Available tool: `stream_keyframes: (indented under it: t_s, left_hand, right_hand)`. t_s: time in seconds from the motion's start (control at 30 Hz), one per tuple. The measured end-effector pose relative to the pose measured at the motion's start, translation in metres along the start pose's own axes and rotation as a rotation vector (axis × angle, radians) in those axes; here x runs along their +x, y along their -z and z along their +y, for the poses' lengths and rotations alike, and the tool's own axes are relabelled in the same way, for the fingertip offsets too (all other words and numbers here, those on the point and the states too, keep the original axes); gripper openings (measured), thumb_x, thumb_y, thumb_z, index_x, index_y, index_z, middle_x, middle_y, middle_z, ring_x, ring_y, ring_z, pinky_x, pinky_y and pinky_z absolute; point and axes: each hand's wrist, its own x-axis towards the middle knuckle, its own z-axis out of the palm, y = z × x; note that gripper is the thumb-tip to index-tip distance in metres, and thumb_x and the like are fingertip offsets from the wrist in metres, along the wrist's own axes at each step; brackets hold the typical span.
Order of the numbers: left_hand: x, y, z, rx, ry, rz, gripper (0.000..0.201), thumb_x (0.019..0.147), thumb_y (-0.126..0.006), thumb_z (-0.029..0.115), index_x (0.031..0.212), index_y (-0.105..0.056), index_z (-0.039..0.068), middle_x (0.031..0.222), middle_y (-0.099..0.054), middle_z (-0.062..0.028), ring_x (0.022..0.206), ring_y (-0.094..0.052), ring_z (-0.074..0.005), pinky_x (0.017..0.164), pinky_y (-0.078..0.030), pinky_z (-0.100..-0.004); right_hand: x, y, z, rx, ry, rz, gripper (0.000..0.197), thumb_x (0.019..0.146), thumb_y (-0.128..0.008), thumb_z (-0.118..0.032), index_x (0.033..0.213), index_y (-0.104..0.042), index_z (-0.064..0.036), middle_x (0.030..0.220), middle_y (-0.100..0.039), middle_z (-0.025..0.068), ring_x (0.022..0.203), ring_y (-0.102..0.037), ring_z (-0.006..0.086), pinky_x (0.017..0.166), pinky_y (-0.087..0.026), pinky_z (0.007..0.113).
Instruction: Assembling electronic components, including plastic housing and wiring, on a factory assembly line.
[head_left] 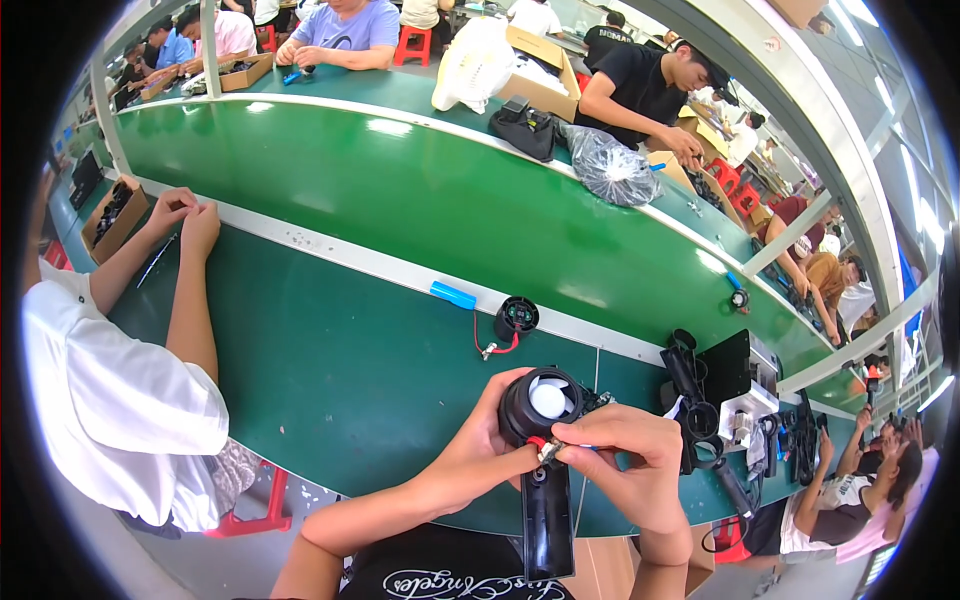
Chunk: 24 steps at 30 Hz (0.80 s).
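Observation:
My left hand point(474, 442) is closed around the round black housing point(520, 412) of a small handheld device. A white fan-like hub point(549, 399) shows inside its round opening. Below the housing hangs its hollow black handle point(547, 525), the open side facing up. At the joint between the two, the fingers of my right hand point(635, 455) pinch a small metallic connector point(548, 451) with red wire point(537, 441). A bit of green circuit board point(597, 400) sticks out behind the housing, partly hidden by my right hand.
Ahead on the green bench lie a blue battery cell point(453, 294) and a round black part point(517, 318) joined by red wire. At right stand a metal-and-black box point(742, 375) and black housings point(688, 385). A co-worker's arms point(190, 270) rest at left; a green conveyor belt point(400, 190) runs behind.

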Motion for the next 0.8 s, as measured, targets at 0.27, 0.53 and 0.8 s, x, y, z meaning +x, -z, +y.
stream_keyframes:
  t_s: [0.27,0.53,0.8]
  left_hand:
    - [0.002,-0.001,0.009,0.008,0.121,-0.080,0.071,0.081,-0.061,0.011,0.136,-0.016,0.015,0.119,-0.045,-0.0092,0.094,-0.056,-0.0149,0.060,-0.054,-0.0279]
    - [-0.001,-0.004,0.018,0.000,0.122,-0.072,0.071,0.081,-0.059,0.011,0.137,-0.015,0.014,0.121,-0.043,-0.0105,0.097,-0.056,-0.0184,0.063,-0.056,-0.0332]
    - [0.003,-0.006,0.017,-0.085,0.217,-0.126,0.069,0.080,-0.059,0.012,0.135,-0.017,0.011,0.119,-0.044,-0.0100,0.097,-0.056,-0.0184,0.061,-0.056,-0.0336]
  right_hand:
    - [-0.004,0.005,-0.007,-0.028,-0.142,0.048,0.015,0.072,-0.073,-0.002,0.085,-0.066,-0.0020,0.072,-0.064,0.0034,0.046,-0.042,0.0028,0.041,-0.031,0.017]
    - [0.000,0.013,-0.006,0.013,-0.214,-0.018,0.010,0.073,-0.072,-0.003,0.074,-0.063,-0.0008,0.067,-0.062,0.0023,0.046,-0.042,0.0014,0.042,-0.030,0.015]
    - [0.000,0.016,-0.010,0.092,-0.253,-0.039,0.009,0.074,-0.071,-0.003,0.075,-0.063,-0.0003,0.068,-0.063,0.0021,0.047,-0.045,0.0009,0.041,-0.031,0.015]
